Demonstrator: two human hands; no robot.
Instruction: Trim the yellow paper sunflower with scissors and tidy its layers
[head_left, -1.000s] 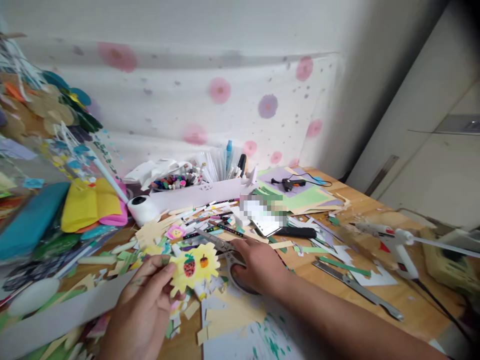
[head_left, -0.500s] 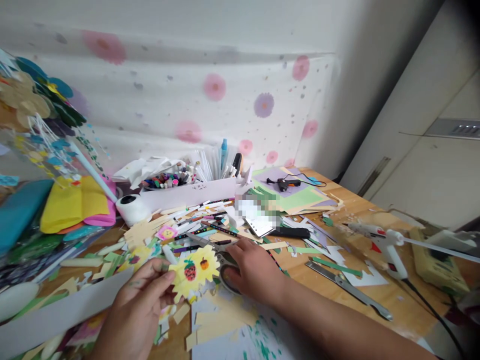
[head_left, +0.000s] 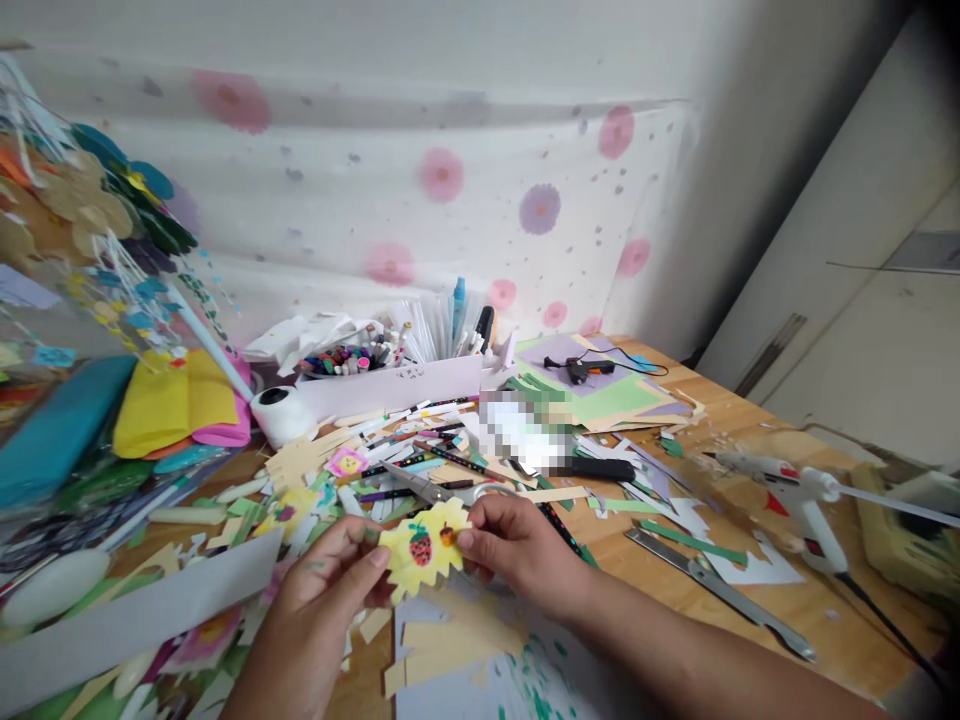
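A yellow paper cutout (head_left: 429,572) with a zigzag edge carries a drawn strawberry and a smaller orange fruit. My left hand (head_left: 334,575) pinches its left edge between thumb and fingers. At the right edge, my right hand (head_left: 525,550) grips the same cutout with thumb and forefinger. Just behind the cutout lie scissors (head_left: 424,484), their handles partly hidden by my right hand. Beneath both hands is a white sheet (head_left: 450,695) with green marks and strips of cream paper on it. A pink paper piece with a face (head_left: 347,461) lies to the left.
Pens and paper scraps cover the table's middle. Behind them stands a white box (head_left: 390,385) of markers. On the right are a white glue gun (head_left: 795,500) with its cord and a metal cutter (head_left: 720,592). A black glue gun (head_left: 581,369) rests on coloured sheets at the back.
My right hand has let go of the scissors, leaving them on the table, and has taken the right edge of the yellow cutout. The view has shifted slightly left.
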